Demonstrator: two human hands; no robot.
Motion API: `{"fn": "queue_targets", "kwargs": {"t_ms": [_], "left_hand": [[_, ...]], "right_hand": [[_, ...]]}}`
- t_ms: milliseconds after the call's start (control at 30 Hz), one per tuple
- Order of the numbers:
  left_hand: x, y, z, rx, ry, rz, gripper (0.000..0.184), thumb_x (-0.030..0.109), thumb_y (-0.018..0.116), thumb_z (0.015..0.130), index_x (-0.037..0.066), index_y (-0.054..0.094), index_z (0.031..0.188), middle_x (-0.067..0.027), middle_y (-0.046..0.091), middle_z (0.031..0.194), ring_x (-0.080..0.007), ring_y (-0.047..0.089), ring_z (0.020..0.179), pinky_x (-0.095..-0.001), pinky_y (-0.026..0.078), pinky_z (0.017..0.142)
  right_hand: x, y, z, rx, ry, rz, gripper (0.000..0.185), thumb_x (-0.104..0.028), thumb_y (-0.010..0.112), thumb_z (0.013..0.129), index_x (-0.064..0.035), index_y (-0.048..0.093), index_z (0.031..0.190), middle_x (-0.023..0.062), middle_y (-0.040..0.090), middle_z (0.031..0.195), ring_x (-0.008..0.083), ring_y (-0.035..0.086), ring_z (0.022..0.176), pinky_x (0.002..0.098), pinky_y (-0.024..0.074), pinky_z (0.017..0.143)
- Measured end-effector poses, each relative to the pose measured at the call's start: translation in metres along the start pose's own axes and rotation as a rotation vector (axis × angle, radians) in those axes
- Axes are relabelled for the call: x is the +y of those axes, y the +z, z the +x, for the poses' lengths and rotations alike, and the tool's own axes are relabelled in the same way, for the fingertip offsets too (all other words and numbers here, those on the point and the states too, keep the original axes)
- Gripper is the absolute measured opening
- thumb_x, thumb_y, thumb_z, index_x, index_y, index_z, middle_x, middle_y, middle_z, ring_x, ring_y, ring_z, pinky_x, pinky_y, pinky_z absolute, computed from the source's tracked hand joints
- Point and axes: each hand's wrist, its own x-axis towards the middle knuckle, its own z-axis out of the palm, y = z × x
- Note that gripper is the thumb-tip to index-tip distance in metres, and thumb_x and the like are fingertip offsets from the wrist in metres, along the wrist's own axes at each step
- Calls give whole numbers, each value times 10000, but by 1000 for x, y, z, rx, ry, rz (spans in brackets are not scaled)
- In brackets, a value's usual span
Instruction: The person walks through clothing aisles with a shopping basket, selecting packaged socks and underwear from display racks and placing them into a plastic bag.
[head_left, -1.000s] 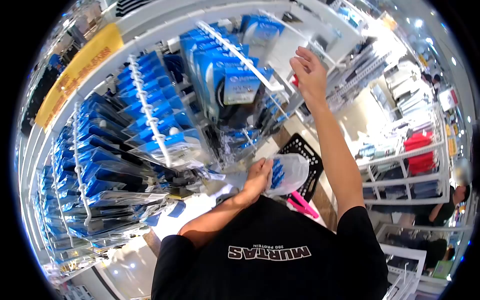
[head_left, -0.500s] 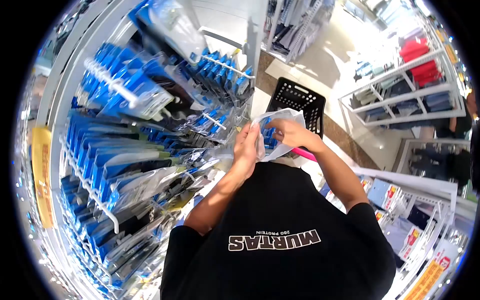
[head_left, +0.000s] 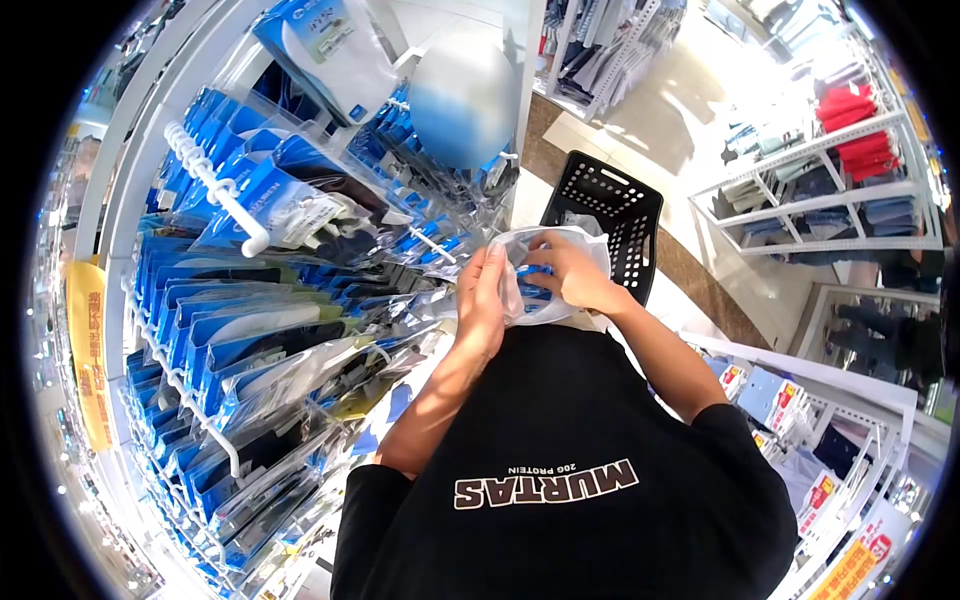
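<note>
A translucent plastic bag (head_left: 592,248) with small blue items (head_left: 538,276) inside is held open in front of my chest. My left hand (head_left: 484,296) is closed on the bag's left edge. My right hand (head_left: 572,268) reaches into the bag's mouth, fingers bent over the blue items; whether it grips one is hidden. Just beyond the bag, a black perforated basket (head_left: 640,205) stands on the floor.
White hooks (head_left: 225,205) with blue-and-clear packages (head_left: 215,320) fill the left side. White shelves with folded clothes (head_left: 850,215) stand at the right. Packaged goods (head_left: 775,400) lie on a rack at the lower right. Another person (head_left: 905,340) is partly visible at the far right.
My right hand has come down from the upper rack area into the bag. The view has swung right, and the basket now shows more fully. The pink object beside the bag is no longer visible.
</note>
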Motion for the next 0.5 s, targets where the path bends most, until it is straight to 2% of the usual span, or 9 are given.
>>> {"fn": "queue_targets", "kwargs": {"t_ms": [33,67,167,233,300,333,433,500], "left_hand": [[1,-5,2,9,6,-13,157,258,553,993,118,613,958,72,535,748,-28,460,619,-192,351,531],[2,-7,4,15,10,-25,156,259,554,992,120,613,955,73,534,746,-27,459,620,-190,347,531],[8,0,4,58,19,47,225,278,531,1008,132,547,838,78,437,626,-27,384,492,-210,284,429],[6,-3,3,31,-2,53,193,276,542,1001,127,564,881,72,474,676,-32,414,543,-208,308,472],[0,-7,5,-4,-20,61,164,267,554,993,112,606,976,66,553,779,-34,475,652,-199,361,559],[-4,-7,8,3,-16,78,180,267,554,992,97,608,1016,53,582,825,-44,500,696,-210,382,595],[-10,-7,9,-87,-37,76,195,260,551,992,81,606,1046,39,603,868,-50,514,724,-213,396,625],[-14,-6,11,-77,-51,64,201,263,545,996,77,606,1040,48,577,830,-51,510,712,-217,394,613]], "right_hand": [[-6,-11,-1,47,-22,59,312,-152,712,798,-98,693,1104,145,587,1200,344,607,1040,413,477,903],[-14,-22,-4,45,44,111,256,-105,709,809,-20,682,1049,133,620,1169,294,610,1051,359,468,926],[-11,-45,-15,115,128,421,220,-73,676,850,12,669,1053,118,655,1148,237,623,1038,340,469,923],[-33,-69,-21,155,190,740,197,-58,629,914,19,623,1095,72,675,1069,109,600,972,276,476,870],[-31,-83,-28,318,281,863,216,-65,654,904,8,619,1104,39,675,990,78,592,911,253,482,801],[-31,-88,-25,449,204,857,204,-66,648,911,-5,607,1102,36,674,978,67,592,890,239,476,780],[-32,-102,-4,834,96,1216,151,-64,619,938,-17,624,1081,33,675,999,94,611,891,262,488,832],[-21,-117,8,912,-15,1202,178,-81,608,953,-15,620,1117,41,670,1059,111,614,946,281,487,880]]}}
